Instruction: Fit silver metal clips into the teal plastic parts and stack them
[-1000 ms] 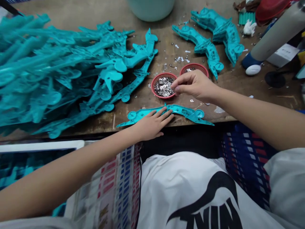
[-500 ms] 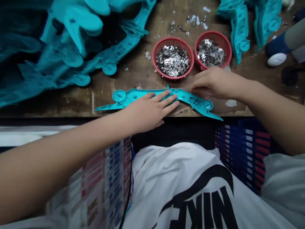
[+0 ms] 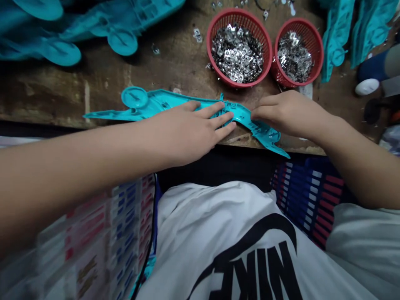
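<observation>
The left grip [image 3: 197, 132] is spreading palm-down along the tabletop [image 3: 175, 62]'s near edge; the right grip [image 3: 289, 113] is pinching inward.

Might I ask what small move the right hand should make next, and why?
The right hand should probably press its bunched fingers down on the teal part: they are at its right half, and the left hand lies spread over its middle, seemingly steadying it. Whether the fingers hold anything is hidden.

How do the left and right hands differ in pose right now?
The left hand is flattened with fingers spread; the right hand has its fingers bunched together. The left rests on the middle of the teal part, while the right is at its right half, contact unclear. Both are bare, backs facing up.
</observation>
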Tool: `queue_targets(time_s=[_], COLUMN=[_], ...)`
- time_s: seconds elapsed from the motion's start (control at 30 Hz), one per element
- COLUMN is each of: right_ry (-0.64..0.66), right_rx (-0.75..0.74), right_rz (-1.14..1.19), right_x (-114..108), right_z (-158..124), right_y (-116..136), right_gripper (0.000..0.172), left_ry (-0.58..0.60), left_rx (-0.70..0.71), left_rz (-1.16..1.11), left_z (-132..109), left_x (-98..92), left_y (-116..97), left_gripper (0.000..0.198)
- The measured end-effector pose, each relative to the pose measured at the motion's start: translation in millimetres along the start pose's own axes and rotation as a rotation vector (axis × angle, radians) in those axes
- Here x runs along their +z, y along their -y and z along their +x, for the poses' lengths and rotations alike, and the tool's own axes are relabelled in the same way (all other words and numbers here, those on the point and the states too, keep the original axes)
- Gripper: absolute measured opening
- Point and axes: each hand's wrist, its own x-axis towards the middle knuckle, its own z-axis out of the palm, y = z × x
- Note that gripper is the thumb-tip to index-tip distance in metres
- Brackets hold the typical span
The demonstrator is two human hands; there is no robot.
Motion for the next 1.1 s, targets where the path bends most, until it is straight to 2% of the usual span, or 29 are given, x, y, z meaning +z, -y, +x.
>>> queue_targets(time_s=[0.2, 0.3, 0.5, 0.73, 0.83, 0.93, 1.03, 1.1], right_ry=[-0.027, -0.004, 0.06, -0.03, -0.029, 0.051, 0.195, 0.24], right_rx=[0.023, 0.029, 0.041, 0.092, 0.102, 0.09, 0.097, 0.084], right_rz=[0.002, -0.032, -0.154, -0.044, -0.079, -0.185, -0.264, -0.273], right_x=[0, -3, -7, 6, 8, -3, -20, -26], right_z=[2, 4, 12, 7, 8, 15, 21, 21], right_y=[4, 6, 15, 10, 14, 23, 30, 30], right_gripper=[0.045, 0.043, 0.052, 0.042, 0.043, 0.047, 0.043, 0.041], left_ry=[-0.018, -0.013, -0.035, -0.037, -0.039, -0.053, -0.064, -0.07], left_rx=[0.006, 0.008, 0.018, -0.001, -0.007, -0.003, -0.003, 0.0], left_rz=[-0.039, -0.042, -0.047, -0.07, -0.067, -0.074, -0.092, -0.101], left_z=[0, 0, 1, 0, 1, 2, 2, 2], left_x=[2.8, 2.7, 4.9, 7.7, 9.6, 11.8, 13.2, 13.5], left_y=[5, 6, 6, 5, 4, 5, 6, 7], left_gripper=[0.084, 0.081, 0.082, 0.089, 0.09, 0.09, 0.087, 0.086])
